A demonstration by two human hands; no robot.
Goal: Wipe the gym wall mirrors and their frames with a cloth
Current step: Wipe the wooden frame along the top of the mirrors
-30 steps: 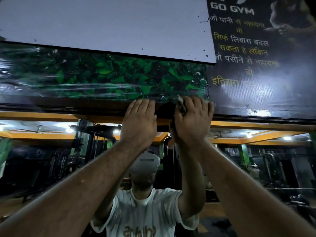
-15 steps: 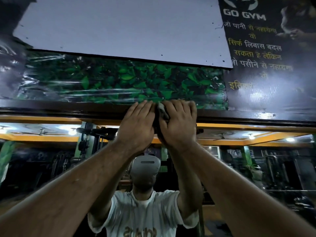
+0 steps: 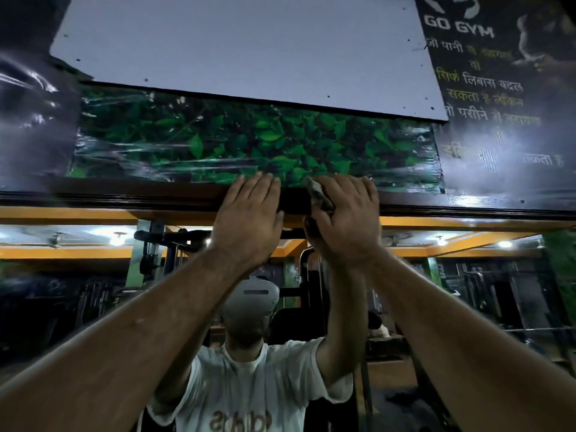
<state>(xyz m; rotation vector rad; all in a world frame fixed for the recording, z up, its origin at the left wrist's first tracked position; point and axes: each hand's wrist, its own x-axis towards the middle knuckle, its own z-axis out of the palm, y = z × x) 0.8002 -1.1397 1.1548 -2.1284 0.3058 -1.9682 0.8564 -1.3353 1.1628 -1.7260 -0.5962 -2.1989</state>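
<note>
Cloth (image 3: 318,196): small, grey-brown, crumpled, mostly hidden under my right hand (image 3: 346,219), whose fingers (image 3: 358,188) curl over it, pressing it against the frame (image 3: 124,194). Frame: dark brown moulded wood, long axis running side to side above the mirror (image 3: 78,291). My left hand (image 3: 249,219) lies flat on the frame just beside the cloth, fingers straight, pointing up, holding nothing.

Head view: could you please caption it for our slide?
Right hand wipes mirror frame with cloth; left hand rests beside.
</note>
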